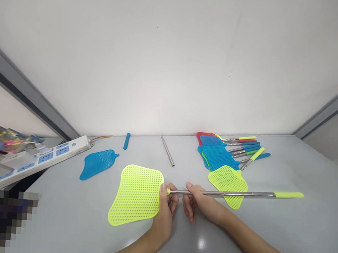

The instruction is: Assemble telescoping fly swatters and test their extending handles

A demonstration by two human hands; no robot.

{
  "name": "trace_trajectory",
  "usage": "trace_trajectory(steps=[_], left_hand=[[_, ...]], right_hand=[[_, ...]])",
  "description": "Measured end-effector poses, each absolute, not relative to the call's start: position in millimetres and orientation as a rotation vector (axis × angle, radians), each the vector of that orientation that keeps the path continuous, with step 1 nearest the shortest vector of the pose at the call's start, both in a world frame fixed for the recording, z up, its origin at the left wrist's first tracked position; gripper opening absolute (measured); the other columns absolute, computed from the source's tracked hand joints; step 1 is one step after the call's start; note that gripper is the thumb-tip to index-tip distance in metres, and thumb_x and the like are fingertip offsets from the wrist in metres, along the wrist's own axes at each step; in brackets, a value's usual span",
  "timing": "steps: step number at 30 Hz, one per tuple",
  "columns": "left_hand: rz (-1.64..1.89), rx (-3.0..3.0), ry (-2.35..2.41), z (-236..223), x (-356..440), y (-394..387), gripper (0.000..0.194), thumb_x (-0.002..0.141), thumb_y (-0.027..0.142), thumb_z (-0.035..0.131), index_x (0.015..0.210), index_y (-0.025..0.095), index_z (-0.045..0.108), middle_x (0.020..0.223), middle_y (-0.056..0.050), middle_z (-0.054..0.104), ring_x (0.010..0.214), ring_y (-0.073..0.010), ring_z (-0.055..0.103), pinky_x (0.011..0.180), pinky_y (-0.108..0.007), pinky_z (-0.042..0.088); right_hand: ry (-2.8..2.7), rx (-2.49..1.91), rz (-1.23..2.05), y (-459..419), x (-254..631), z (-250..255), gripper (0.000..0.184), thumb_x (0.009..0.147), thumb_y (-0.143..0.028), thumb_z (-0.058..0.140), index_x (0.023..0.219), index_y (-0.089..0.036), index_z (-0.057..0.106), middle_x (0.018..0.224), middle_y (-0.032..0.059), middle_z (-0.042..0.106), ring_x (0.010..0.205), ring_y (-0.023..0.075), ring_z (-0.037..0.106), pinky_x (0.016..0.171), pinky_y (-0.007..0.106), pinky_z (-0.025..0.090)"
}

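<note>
A yellow-green fly swatter (138, 195) with an extended telescopic metal rod and a yellow-green grip lies across the view, above the table. My left hand (165, 211) is closed around its neck, where the perforated head joins the rod, thumb against the head's edge. Farther along, my right hand (200, 202) pinches the metal rod between thumb and fingers, the other fingers hanging curled below. The grip end points off to the right, beyond my right forearm. Behind the rod rests another yellow-green swatter (229, 180).
A pile of blue, red and green fly swatters (217, 155) lies at the back right. Along the back are a bare metal rod (167, 151) and a blue grip (126, 141). A blue swatter head (99, 163) lies left, near a white power strip (51, 158) with plugs.
</note>
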State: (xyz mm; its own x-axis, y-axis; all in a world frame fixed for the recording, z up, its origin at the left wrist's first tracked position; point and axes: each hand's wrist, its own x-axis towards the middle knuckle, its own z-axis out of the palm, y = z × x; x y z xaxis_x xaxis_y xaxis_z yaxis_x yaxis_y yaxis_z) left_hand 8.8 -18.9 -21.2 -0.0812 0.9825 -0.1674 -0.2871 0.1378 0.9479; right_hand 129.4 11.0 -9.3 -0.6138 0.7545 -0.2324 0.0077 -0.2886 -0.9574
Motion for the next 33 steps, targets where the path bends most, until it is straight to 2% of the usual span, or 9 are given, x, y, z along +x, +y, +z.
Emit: trace_trajectory(steps=[7, 12, 27, 33], left_hand=[[1.311, 0.739, 1.133, -19, 7, -13, 0.043, 0.079, 0.053, 0.026, 0.056, 0.018, 0.038, 0.042, 0.006, 0.024, 0.04, -0.0084, 0.019, 0.04, -0.021, 0.018], [1.357, 0.713, 1.149, -17, 8, -11, 0.04, 0.08, 0.052, 0.028, 0.058, 0.019, 0.036, 0.044, 0.006, 0.025, 0.04, -0.0074, 0.02, 0.04, -0.019, 0.019], [1.503, 0.687, 1.094, -17, 9, -5, 0.032, 0.079, 0.048, 0.036, 0.067, 0.019, 0.04, 0.046, 0.007, 0.028, 0.037, -0.0053, 0.02, 0.037, -0.018, 0.019], [1.533, 0.698, 1.086, -16, 9, -3, 0.031, 0.079, 0.046, 0.037, 0.067, 0.018, 0.041, 0.047, 0.007, 0.03, 0.037, -0.0045, 0.022, 0.036, -0.018, 0.02]], right_hand=[[-1.113, -0.937, 1.877, 17, 129, -14, 0.05, 0.077, -0.044, 0.044, 0.036, -0.017, 0.031, 0.026, -0.0069, 0.027, 0.026, 0.0057, 0.031, 0.035, 0.02, 0.023], [-0.961, -0.951, 1.816, 22, 134, -13, 0.051, 0.077, -0.041, 0.047, 0.036, -0.017, 0.028, 0.027, -0.0078, 0.022, 0.027, 0.005, 0.03, 0.037, 0.021, 0.019], [-0.854, -0.955, 1.625, 30, 141, -16, 0.048, 0.074, -0.036, 0.052, 0.036, -0.018, 0.028, 0.032, -0.0079, 0.021, 0.028, 0.0045, 0.025, 0.037, 0.023, 0.014], [-0.798, -0.912, 1.597, 33, 144, -17, 0.047, 0.074, -0.034, 0.051, 0.037, -0.017, 0.028, 0.034, -0.0073, 0.023, 0.029, 0.0043, 0.026, 0.037, 0.023, 0.015]])
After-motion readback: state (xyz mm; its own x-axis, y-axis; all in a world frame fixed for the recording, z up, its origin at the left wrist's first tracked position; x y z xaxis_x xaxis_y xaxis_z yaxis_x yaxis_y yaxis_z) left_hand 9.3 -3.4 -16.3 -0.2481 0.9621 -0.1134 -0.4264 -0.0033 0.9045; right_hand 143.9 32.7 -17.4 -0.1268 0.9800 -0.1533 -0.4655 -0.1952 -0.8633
